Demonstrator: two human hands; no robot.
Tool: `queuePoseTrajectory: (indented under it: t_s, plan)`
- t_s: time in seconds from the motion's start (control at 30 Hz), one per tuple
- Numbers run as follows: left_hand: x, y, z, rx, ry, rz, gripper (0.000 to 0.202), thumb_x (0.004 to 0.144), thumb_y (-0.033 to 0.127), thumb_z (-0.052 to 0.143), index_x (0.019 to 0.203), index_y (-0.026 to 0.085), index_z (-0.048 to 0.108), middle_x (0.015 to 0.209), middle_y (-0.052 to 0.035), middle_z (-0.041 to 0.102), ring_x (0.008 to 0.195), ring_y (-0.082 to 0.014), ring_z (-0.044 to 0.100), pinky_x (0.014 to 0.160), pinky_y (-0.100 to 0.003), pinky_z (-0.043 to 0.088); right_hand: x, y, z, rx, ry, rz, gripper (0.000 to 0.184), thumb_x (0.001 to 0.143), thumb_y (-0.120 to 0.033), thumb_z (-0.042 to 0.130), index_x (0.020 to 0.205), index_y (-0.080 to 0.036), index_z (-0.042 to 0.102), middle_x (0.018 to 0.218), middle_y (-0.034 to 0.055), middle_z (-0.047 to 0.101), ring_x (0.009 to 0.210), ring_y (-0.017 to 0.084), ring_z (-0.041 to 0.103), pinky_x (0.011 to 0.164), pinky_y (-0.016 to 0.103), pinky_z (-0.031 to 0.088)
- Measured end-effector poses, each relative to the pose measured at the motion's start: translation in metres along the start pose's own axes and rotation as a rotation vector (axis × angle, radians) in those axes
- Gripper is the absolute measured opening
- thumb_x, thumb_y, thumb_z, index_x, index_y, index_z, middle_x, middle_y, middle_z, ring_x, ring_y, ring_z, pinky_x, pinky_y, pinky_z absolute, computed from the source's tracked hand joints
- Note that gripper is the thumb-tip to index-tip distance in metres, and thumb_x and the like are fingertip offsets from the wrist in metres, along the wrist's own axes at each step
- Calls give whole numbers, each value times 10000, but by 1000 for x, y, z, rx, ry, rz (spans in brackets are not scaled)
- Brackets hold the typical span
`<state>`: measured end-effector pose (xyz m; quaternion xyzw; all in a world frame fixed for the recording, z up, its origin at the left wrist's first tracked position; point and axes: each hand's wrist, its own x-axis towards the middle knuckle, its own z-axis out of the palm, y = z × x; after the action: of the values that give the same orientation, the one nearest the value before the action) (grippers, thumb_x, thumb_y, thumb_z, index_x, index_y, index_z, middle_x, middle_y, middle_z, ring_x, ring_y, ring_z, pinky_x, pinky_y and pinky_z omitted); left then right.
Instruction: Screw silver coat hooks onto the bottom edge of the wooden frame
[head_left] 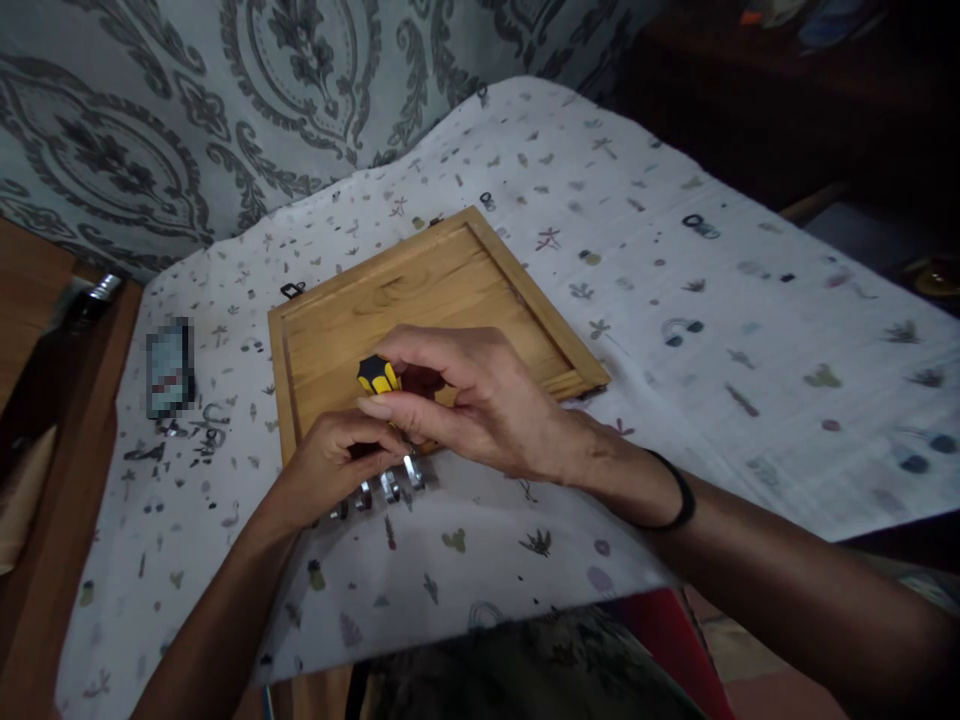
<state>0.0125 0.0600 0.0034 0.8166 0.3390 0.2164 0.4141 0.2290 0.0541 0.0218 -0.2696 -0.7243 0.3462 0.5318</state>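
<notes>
The screwdriver, with a yellow and black handle, is in the right hand, above the near edge of the wooden board. Its handle sits between the thumb and the curled fingers, with the butt end showing past the thumb tip. The right fingers are closed around it, leaving no visible gap at the grip. The long axis is steep: the butt faces up and a little toward the left edge of the worktop, while the other end runs down toward the board's near edge. The tip is hidden by the hands, so whether it touches anything cannot be told.

The left hand is over the near left corner of the board, its thumb and fingers drawn nearly together just below the screwdriver. Whether they pinch something small cannot be told.

A row of shiny metal hooks sticks out from the board's near edge, close to the left fingertips. The board lies aslant on the white printed cloth, one corner toward the worktop's far edge. Near the worktop's left edge lie a phone and, just beside its near end, small metal pieces.
</notes>
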Motion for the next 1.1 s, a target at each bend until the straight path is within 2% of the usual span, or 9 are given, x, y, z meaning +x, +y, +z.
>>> queuePoseTrajectory:
  t_s: [0.13, 0.23, 0.4, 0.7, 0.87, 0.97, 1.1]
  plan:
    - [-1, 0, -1, -6, -25, -36, 214, 943, 361, 729, 836, 198, 817, 804, -37, 802, 729, -164, 742, 669, -250, 601, -1, 0, 0, 6, -4, -9, 215, 1014, -381, 618, 911, -192, 631, 790, -11, 613, 652, 115, 521, 609, 260, 441]
    - [-2, -1, -2, -13, -31, -45, 202, 942, 373, 732, 882, 208, 831, 852, -45, 817, 772, -178, 758, 721, -276, 626, -1, 1, 1, 3, 5, -40, 223, 1021, -373, 611, 902, -184, 627, 778, -20, 599, 648, 104, 510, 603, 251, 431]
    - [-4, 0, -2, -10, -18, 10, 124, 950, 274, 726, 968, 217, 835, 962, -49, 827, 881, -181, 776, 794, -268, 626, 0, 0, 2, -15, 28, -93, 257, 1037, -337, 589, 849, -162, 595, 746, -36, 545, 643, 83, 492, 590, 232, 407]
    - [-6, 3, -4, 56, -28, 30, 144, 967, 227, 687, 961, 201, 828, 937, -60, 823, 865, -180, 777, 785, -273, 621, -1, 0, 2, -19, 1, -35, 180, 1012, -305, 627, 896, -174, 585, 763, -46, 528, 677, 88, 489, 631, 235, 410]
    - [-7, 3, -4, 90, -40, 40, 159, 969, 204, 676, 1019, 204, 827, 994, -72, 829, 931, -193, 782, 844, -301, 624, 0, 1, 3, -19, 6, -53, 164, 1006, -296, 633, 898, -184, 582, 753, -41, 535, 685, 99, 497, 642, 238, 418]
    - [-8, 2, -4, 87, -36, 25, 169, 979, 233, 666, 1025, 202, 826, 1002, -79, 828, 930, -199, 781, 836, -305, 627, 0, 3, 3, -16, 11, -66, 177, 1009, -323, 631, 903, -192, 579, 752, -40, 536, 682, 101, 499, 636, 236, 419]
    - [-12, 9, -7, 116, 13, 22, 180, 990, 237, 644, 1028, 202, 817, 972, -62, 821, 868, -176, 770, 771, -261, 611, 0, 3, 3, -18, 5, -70, 211, 1016, -351, 620, 884, -196, 566, 738, -43, 529, 671, 99, 489, 629, 234, 415]
